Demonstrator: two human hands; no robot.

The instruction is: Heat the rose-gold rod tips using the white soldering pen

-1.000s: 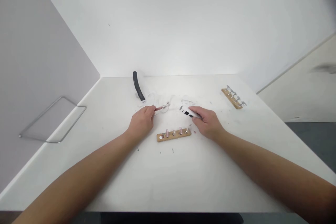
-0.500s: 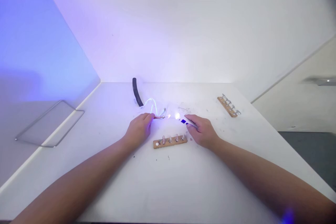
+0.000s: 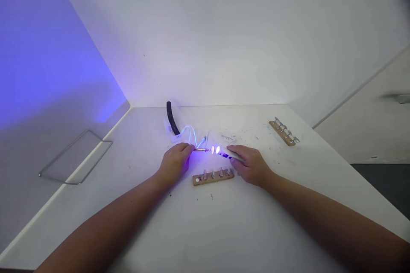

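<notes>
My left hand (image 3: 175,161) is closed round a thin copper-coloured stick (image 3: 201,149), its fingers pinching the near end. At the stick's tip is a small piece (image 3: 212,149) lit bright pink-violet. Facing it across a small gap is a white pen-shaped UV lamp (image 3: 226,153) with dark blue markings, glowing violet at its end. My right hand (image 3: 251,164) is wrapped round this lamp. Just below, between the hands, lies a brown strip (image 3: 209,180) with several pale nail-tip-like pieces upright on it and a white dot at its left end.
A second brown strip (image 3: 278,133) with several shiny pieces lies at the back right. Behind my left hand are a black curved tube (image 3: 173,118) and a thin white cable (image 3: 191,128). A metal wire frame (image 3: 89,168) leans at the left wall. Dark specks dot the white table (image 3: 192,230).
The lamp's glowing end and the stick's tip are closer together now. The lamp's light looks deeper violet and the scene darker. The whole view has shifted slightly.
</notes>
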